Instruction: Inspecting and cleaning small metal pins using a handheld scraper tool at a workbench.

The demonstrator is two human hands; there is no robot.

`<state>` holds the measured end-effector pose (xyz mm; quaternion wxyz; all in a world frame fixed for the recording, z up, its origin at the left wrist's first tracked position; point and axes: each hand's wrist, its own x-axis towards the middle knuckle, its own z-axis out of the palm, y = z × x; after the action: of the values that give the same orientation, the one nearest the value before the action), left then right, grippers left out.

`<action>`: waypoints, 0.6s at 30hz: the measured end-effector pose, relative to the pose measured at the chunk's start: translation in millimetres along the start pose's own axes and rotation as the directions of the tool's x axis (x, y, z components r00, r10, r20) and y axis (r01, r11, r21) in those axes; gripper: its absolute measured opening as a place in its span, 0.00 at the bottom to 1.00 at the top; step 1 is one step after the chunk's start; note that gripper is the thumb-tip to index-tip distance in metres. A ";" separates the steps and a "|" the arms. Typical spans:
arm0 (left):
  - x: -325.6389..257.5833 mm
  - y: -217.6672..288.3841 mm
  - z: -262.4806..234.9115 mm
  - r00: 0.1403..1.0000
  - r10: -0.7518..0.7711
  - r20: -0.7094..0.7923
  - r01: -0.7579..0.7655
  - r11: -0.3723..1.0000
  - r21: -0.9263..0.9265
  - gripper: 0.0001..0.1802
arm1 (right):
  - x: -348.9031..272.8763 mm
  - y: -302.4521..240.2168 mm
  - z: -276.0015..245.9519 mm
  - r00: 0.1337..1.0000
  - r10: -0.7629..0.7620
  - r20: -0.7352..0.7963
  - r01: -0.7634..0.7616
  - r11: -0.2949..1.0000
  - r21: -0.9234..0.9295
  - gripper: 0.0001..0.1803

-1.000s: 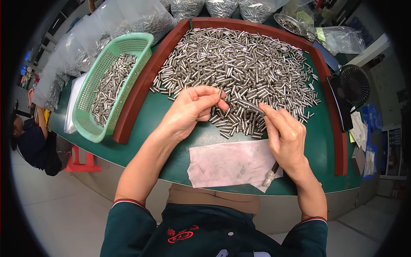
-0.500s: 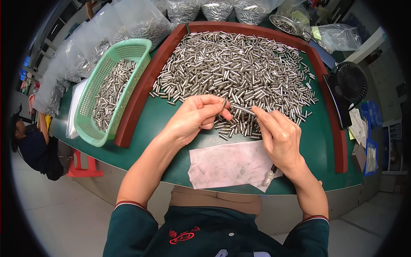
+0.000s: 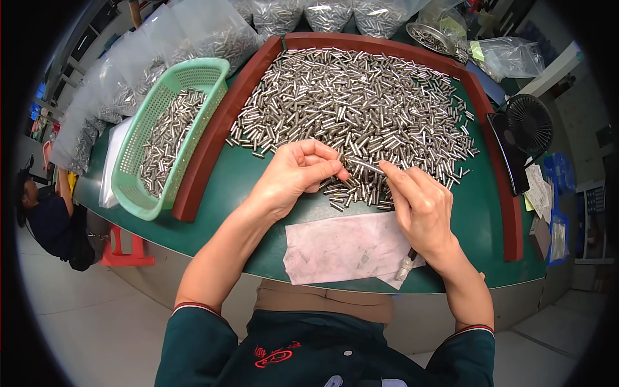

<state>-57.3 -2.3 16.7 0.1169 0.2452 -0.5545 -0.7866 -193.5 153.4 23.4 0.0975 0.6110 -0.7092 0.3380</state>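
Fingers of both hands meet over the green table (image 3: 258, 187): the left hand (image 3: 293, 177) pinches one end of a single metal pin (image 3: 365, 166) between thumb and forefinger, and the right hand (image 3: 422, 206) closes its fingertips on the other end. The pin lies between the two hands, its long axis running left to right and dipping slightly toward the right hand; neither hand is clearly nearer, since each has an end.

Just beyond the fingertips spreads the large heap of loose pins (image 3: 358, 109), held in by a red-brown raised border (image 3: 206, 145). Beyond the left hand, outside that border, sits a green basket (image 3: 169, 132) partly filled with pins. Below both hands lies a pale sheet of paper (image 3: 342, 248), and a small dark-tipped tool (image 3: 406, 266) rests at its edge under the right wrist.

How firmly each hand grips is hard to judge; the pin's ends are covered by the fingertips.
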 end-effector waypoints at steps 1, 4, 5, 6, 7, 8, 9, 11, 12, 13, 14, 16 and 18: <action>-0.1 -0.4 -0.4 1.000 0.000 -0.002 0.000 1.000 0.001 0.04 | 0.0 0.2 0.6 1.000 -0.001 -0.003 0.001 1.000 0.003 0.15; -0.3 -1.4 -1.1 1.000 0.027 -0.008 -0.027 1.000 -0.015 0.06 | 0.2 0.1 0.6 1.000 0.000 0.001 0.000 1.000 0.005 0.15; -0.4 -1.0 -0.9 1.000 0.027 -0.014 -0.027 1.000 -0.016 0.06 | 0.2 0.3 0.4 1.000 0.001 0.000 -0.001 1.000 0.004 0.15; -0.5 -0.7 -0.6 0.999 0.027 -0.020 -0.028 0.999 -0.016 0.06 | 0.3 0.7 0.2 1.000 0.001 0.000 -0.001 1.000 -0.004 0.15; -0.7 -0.6 -0.5 0.999 0.027 -0.020 -0.027 1.000 -0.016 0.06 | 0.3 0.9 0.4 1.000 0.002 0.000 -0.002 1.000 -0.010 0.15; -1.0 -0.4 -0.3 0.999 0.026 -0.019 -0.026 1.000 -0.010 0.05 | 0.3 1.1 0.4 1.000 0.002 0.000 -0.002 1.000 -0.010 0.15; -1.2 -0.3 -0.3 1.000 0.025 -0.018 -0.025 1.000 -0.003 0.05 | 0.4 1.2 0.5 1.000 0.003 -0.001 -0.003 1.000 -0.008 0.15; -1.4 0.5 -0.8 1.000 0.023 -0.008 -0.023 0.999 -0.030 0.04 | 0.7 0.9 0.2 1.000 0.002 -0.002 -0.002 1.000 -0.006 0.15; -1.5 0.8 -1.0 1.000 0.020 0.003 -0.020 0.998 -0.057 0.02 | 0.7 0.3 -0.1 1.000 0.005 -0.006 -0.005 1.000 -0.009 0.15; -1.4 1.0 -0.9 1.000 0.020 0.003 -0.020 0.998 -0.058 0.02 | 0.6 0.0 -0.1 1.000 0.008 -0.010 -0.008 1.000 -0.011 0.14; -1.2 1.1 -0.5 1.000 0.007 0.008 -0.006 0.997 -0.074 0.02 | 0.3 0.2 0.2 1.000 0.008 -0.009 -0.008 1.000 -0.011 0.14; -0.8 1.1 -0.5 1.000 -0.006 0.013 0.008 0.996 -0.091 0.03 | -0.5 0.9 0.8 1.000 0.009 0.001 -0.009 0.999 -0.034 0.13; -0.3 0.8 -0.8 0.999 -0.028 0.044 0.033 0.993 -0.115 0.03 | 0.3 0.6 0.2 1.000 0.007 -0.004 -0.007 1.000 -0.016 0.14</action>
<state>-56.7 -3.1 17.3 0.1071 0.2298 -0.5067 -0.8240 -194.1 153.1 23.2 0.1027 0.6071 -0.7137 0.3339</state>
